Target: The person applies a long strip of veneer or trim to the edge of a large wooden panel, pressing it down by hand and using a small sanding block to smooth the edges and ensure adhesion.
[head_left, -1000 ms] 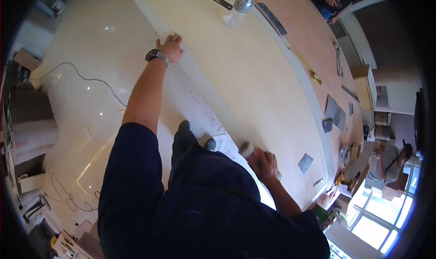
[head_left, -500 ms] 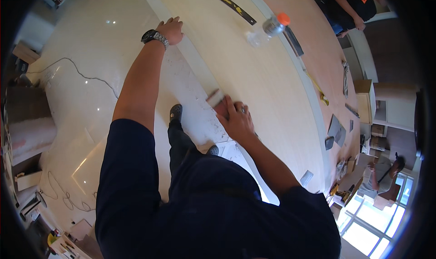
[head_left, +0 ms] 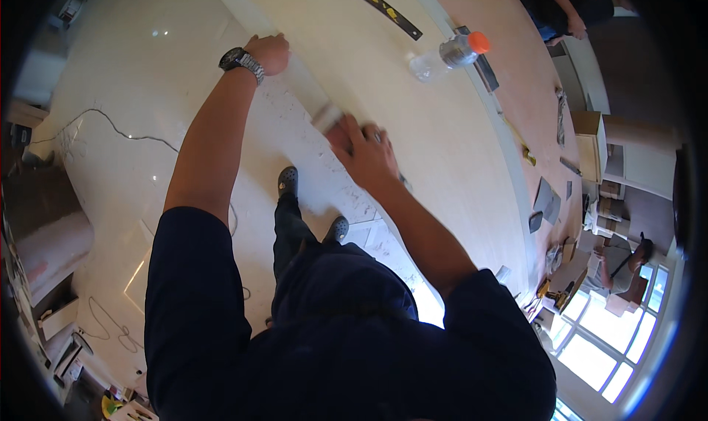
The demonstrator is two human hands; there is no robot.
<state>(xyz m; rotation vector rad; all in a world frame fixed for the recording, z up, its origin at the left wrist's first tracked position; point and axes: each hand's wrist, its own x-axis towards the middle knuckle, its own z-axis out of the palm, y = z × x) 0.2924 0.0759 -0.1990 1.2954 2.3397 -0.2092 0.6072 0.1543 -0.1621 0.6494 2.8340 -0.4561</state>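
My right hand [head_left: 371,155] is closed round a sanding block [head_left: 330,120] with a reddish-brown side and a pale end, smeared by motion. It is held against the near edge of a long pale wooden board [head_left: 435,144]. Farther up that same edge rests my left hand [head_left: 267,54], its fingers curled over the board and a metal watch on the wrist. A clear plastic bottle [head_left: 446,56] with an orange cap lies on the board, beyond both hands. At the top, a black and yellow square [head_left: 383,9] lies flat on it.
A dark bar [head_left: 484,73], a tape measure [head_left: 529,155] and dark sheets [head_left: 546,201] lie toward the right. A cable [head_left: 122,129] trails over the glossy floor [head_left: 110,192]. Two other people are at the right, one at the top [head_left: 560,8], one near the window [head_left: 618,266].
My right hand has moved up and left along the board's edge with the sanding block. My left hand's fingers are more curled. The whole view has shifted slightly.
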